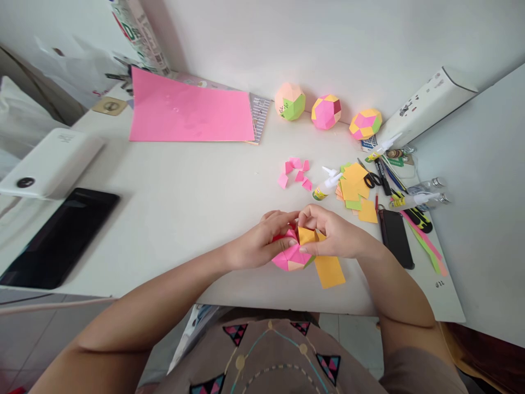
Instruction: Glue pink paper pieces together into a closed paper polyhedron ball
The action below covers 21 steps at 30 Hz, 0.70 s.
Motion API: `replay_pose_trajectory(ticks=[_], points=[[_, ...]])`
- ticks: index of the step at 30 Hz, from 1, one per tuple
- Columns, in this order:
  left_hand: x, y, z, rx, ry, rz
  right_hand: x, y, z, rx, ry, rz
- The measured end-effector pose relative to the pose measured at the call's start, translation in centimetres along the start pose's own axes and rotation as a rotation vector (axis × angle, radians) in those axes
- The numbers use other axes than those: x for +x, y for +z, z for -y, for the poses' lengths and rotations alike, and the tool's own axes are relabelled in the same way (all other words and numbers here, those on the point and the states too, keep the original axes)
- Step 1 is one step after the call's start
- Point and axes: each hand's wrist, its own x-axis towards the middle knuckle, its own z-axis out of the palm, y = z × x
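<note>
My left hand (262, 241) grips the left side of a pink folded-paper ball (289, 257), with its fingers over the far side and the thumb on top. Between the thumb and fingers of my right hand (328, 232) is an orange paper piece (307, 236), held against the ball's right side. Whether the piece is fixed to the ball I cannot tell. An orange paper strip (330, 272) lies on the table under my right hand. Just beyond my hands are a glue bottle (326, 187) and several small pink folded pieces (295, 169).
Along the wall stand three finished paper balls (327, 111). A stack of orange paper squares (355, 183), scissors (372, 179) and a black phone (396, 238) lie to the right. Pink sheets (192, 112), a white power bank (51, 161) and a black tablet (57, 235) are on the left.
</note>
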Motion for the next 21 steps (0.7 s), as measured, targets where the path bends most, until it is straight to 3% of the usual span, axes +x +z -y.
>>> replay_pose_trajectory(ticks=[9, 21], points=[[-0.02, 0.64, -0.02, 0.004, 0.016, -0.041, 0.0, 0.14, -0.16, 0.012, 0.001, -0.025], [-0.2, -0.02, -0.04, -0.029, -0.035, 0.032, 0.04, -0.11, -0.3, -0.02, -0.021, -0.034]])
